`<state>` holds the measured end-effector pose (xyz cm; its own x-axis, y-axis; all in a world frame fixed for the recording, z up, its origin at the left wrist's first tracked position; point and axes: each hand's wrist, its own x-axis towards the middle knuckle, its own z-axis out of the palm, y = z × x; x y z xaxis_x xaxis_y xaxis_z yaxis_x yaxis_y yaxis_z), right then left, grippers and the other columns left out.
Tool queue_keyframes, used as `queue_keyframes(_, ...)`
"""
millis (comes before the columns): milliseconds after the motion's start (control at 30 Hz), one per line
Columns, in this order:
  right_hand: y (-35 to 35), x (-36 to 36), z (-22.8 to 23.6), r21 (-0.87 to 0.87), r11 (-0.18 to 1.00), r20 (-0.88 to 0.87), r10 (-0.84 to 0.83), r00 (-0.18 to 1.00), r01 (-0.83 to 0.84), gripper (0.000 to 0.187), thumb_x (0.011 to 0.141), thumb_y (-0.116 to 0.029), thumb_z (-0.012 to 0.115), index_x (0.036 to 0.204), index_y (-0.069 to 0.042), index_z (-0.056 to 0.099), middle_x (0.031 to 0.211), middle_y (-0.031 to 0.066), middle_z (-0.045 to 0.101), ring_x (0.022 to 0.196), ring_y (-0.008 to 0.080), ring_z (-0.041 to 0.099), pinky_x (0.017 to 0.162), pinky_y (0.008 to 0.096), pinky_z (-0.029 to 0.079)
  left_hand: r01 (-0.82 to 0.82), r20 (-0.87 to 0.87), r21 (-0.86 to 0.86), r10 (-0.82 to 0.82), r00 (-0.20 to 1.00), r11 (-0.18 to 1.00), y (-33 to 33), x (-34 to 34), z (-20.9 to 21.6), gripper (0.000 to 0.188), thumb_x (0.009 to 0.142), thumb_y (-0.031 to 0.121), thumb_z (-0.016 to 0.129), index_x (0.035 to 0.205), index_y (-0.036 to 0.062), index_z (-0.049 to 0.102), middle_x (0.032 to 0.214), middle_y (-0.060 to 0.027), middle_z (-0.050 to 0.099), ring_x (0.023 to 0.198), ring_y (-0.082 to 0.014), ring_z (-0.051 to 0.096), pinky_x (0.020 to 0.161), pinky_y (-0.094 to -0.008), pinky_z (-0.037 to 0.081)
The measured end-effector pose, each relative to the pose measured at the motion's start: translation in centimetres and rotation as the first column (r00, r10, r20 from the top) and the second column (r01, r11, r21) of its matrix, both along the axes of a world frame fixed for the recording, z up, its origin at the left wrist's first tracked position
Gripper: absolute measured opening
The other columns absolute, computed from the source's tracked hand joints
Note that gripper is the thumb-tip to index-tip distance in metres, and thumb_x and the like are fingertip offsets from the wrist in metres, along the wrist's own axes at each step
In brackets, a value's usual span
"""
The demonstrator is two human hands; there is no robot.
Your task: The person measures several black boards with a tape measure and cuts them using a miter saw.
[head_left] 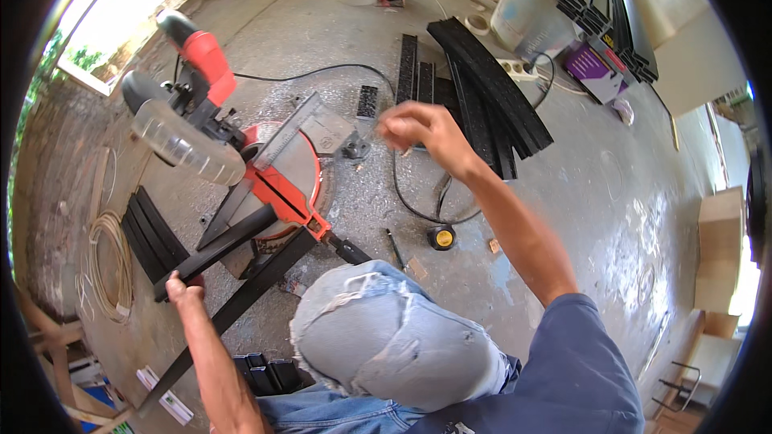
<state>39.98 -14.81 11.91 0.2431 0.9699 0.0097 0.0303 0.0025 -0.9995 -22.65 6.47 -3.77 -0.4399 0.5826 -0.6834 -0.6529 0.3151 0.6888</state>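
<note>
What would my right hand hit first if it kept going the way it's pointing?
Probably the saw's fence. The right hand points left toward it, above the floor, though depth is hard to judge.

Guy's wearing a blue short-sleeved t-shirt [563, 370] and light-wash ripped jeans [386, 337], frayed white threads across the knee. Both forearms bare, no gloves on the left hand [183, 288] or right hand [422, 133].

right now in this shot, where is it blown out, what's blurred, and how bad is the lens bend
Head view: the doorway at top left is blown out white; the right hand is motion-blurred above the concrete floor, while the left hand on the black strip by the miter saw is sharp; the fisheye curves straight edges toward a dark round rim.
</note>
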Motion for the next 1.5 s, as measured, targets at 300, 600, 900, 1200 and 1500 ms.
queue_keyframes(300,-17.3,-3.3,-9.6,-0.339,0.941,0.827,0.294,0.479,0.008,0.067,0.066,-0.022,0.080,0.127,-0.005,0.057,0.132,0.0172,0.052,0.126,0.0364,0.046,0.107,0.0433,0.039,0.225,-0.778,0.495,0.313,0.544,0.839,-6.7,7.9,25.0,0.043,0.091,0.028,0.074,0.115,-0.0065,0.066,0.109,-0.0096,0.068,0.090,-0.0185,0.063,0.087,-0.0286,0.051)
queue_keyframes(600,-15.2,-3.6,-10.7,-0.633,0.772,0.704,0.540,0.461,0.063,0.061,0.064,-0.005,0.075,0.122,-0.002,0.056,0.132,0.0190,0.053,0.125,0.0369,0.050,0.105,0.0423,0.041,0.421,-0.821,0.570,0.475,0.317,0.705,-12.3,13.4,30.1,0.039,0.098,0.025,0.067,0.123,-0.0041,0.060,0.108,-0.0103,0.069,0.095,-0.0163,0.066,0.088,-0.0282,0.051)
queue_keyframes(900,-11.6,-2.0,0.0,-0.154,0.983,0.174,-0.072,0.982,0.100,0.061,0.084,-0.019,0.076,0.134,-0.001,0.047,0.126,0.0140,0.057,0.109,0.0198,0.062,0.096,0.0326,0.049,0.388,-0.681,0.732,0.585,0.441,0.560,-12.7,12.4,31.7,0.038,0.101,0.024,0.061,0.125,-0.0039,0.054,0.094,-0.0131,0.069,0.082,-0.0194,0.066,0.081,-0.0323,0.055)
queue_keyframes(1200,-1.2,-12.1,18.8,0.221,0.971,-0.221,0.138,0.965,-0.088,0.066,0.088,-0.037,0.066,0.136,0.004,0.045,0.112,0.0132,0.059,0.081,0.0136,0.056,0.065,0.0232,0.047,0.310,-0.622,0.775,0.577,0.530,0.551,-12.6,13.8,32.1,0.024,0.102,0.021,0.060,0.098,-0.0020,0.063,0.078,-0.0042,0.064,0.086,-0.0104,0.058,0.102,-0.0329,0.041)
queue_keyframes(1500,6.3,-27.6,21.3,0.324,0.747,0.619,0.296,0.727,-0.581,0.069,0.079,-0.021,0.078,0.131,-0.002,0.036,0.101,0.0282,0.059,0.092,0.0424,0.064,0.082,0.0463,0.050,0.592,-0.627,0.652,-0.102,0.772,0.474,-14.9,16.7,32.7,0.018,0.092,0.017,0.073,0.098,0.0002,0.070,0.082,-0.0017,0.066,0.073,-0.0078,0.060,0.065,-0.0243,0.048)
